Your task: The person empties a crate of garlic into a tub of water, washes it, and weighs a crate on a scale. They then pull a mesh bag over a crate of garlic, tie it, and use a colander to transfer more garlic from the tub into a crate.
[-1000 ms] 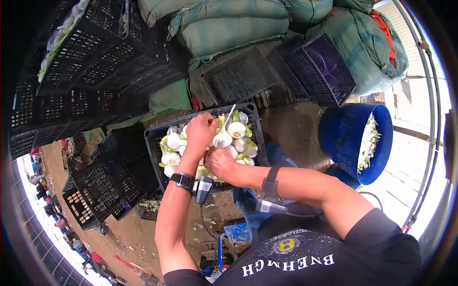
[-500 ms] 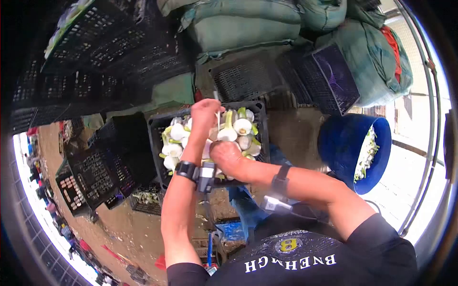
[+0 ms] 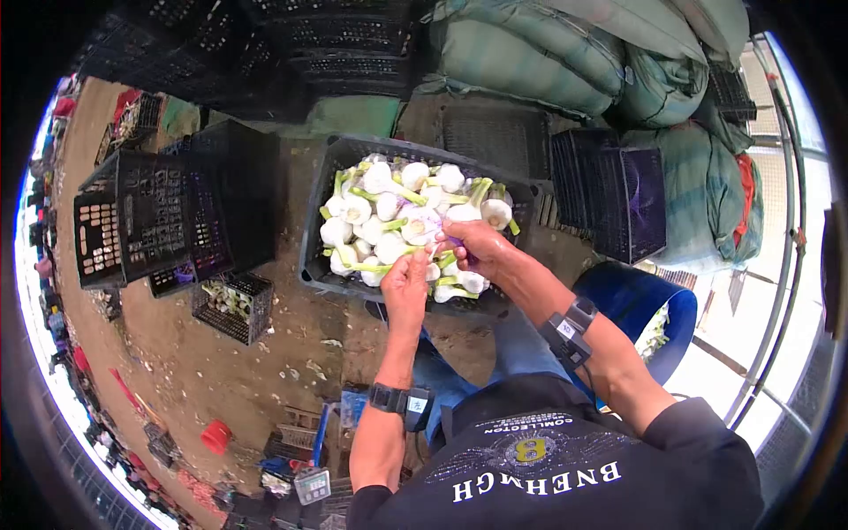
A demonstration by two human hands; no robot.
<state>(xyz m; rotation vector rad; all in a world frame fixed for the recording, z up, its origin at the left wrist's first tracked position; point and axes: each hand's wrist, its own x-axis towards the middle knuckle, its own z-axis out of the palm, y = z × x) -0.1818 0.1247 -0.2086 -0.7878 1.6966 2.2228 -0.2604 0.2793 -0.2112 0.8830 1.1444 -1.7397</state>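
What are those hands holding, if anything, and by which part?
It can't be told: the left hand and right hand are curled over the garlic, hiding any hold.

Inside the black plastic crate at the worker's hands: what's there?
The black plastic crate holds a heap of white garlic bulbs, many with green stems. Whatever lies beneath the top bulbs is hidden, including the crate's floor; the bare left hand and right hand also block some.
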